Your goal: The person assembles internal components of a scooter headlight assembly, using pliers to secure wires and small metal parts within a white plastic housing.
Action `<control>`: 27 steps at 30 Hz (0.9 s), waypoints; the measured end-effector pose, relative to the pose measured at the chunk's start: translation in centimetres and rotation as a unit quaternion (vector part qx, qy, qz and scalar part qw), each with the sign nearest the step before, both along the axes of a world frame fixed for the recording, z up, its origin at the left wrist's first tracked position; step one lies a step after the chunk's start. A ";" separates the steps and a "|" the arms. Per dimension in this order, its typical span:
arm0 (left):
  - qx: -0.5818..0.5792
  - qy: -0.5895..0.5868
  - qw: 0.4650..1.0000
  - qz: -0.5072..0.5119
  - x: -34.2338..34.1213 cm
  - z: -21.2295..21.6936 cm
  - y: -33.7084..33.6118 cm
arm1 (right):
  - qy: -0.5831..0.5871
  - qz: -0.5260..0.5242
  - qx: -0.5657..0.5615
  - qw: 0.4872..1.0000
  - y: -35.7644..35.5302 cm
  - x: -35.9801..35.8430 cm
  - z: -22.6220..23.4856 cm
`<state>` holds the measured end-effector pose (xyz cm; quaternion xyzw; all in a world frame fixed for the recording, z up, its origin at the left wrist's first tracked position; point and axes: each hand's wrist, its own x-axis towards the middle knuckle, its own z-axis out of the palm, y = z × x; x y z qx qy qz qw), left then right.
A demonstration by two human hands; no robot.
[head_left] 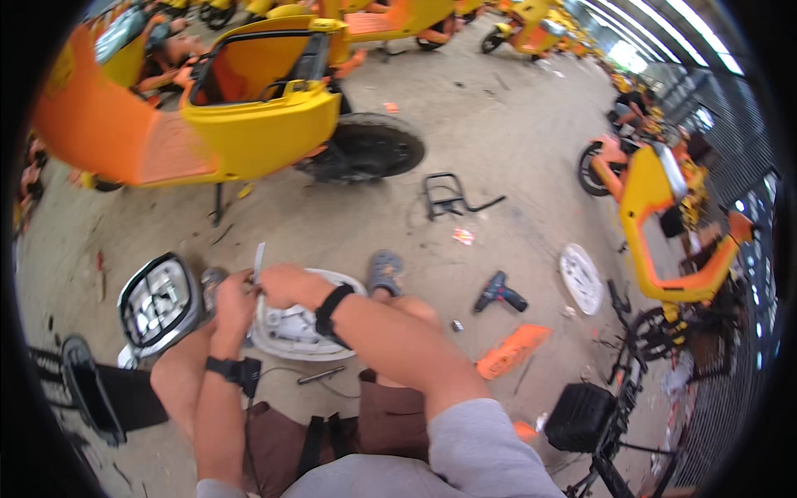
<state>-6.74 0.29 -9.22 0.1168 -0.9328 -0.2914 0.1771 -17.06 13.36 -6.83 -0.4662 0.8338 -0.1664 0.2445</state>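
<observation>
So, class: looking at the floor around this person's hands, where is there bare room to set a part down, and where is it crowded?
Bare concrete lies between the black metal rack and the cordless drill, and ahead of the sandal toward the scooter's rear wheel. It is crowded at the hands, between the headlight and white panel, and rightward by the orange piece.

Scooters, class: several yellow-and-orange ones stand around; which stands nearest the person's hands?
The big scooter at upper left, just beyond the left hand and right hand; the others stand farther off, at right and along the top.

Grey sleeves, brown shorts, black wristbands, grey sandals.
</observation>
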 end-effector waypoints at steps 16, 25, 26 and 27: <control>0.023 -0.031 0.995 0.090 1.0 -0.1 1.4 | 0.056 -0.015 0.025 0.998 0.2 0.2 3.2; -0.063 0.006 0.983 0.172 -0.4 -3.0 2.2 | 0.117 -0.033 -0.095 0.988 0.2 0.6 3.3; -0.061 0.003 0.985 0.160 -0.8 -2.6 2.1 | 0.104 -0.099 -0.099 0.985 0.1 1.1 4.6; -0.061 -0.003 0.985 0.162 -0.6 -2.6 1.7 | 0.084 -0.090 -0.109 0.986 -0.4 1.5 4.9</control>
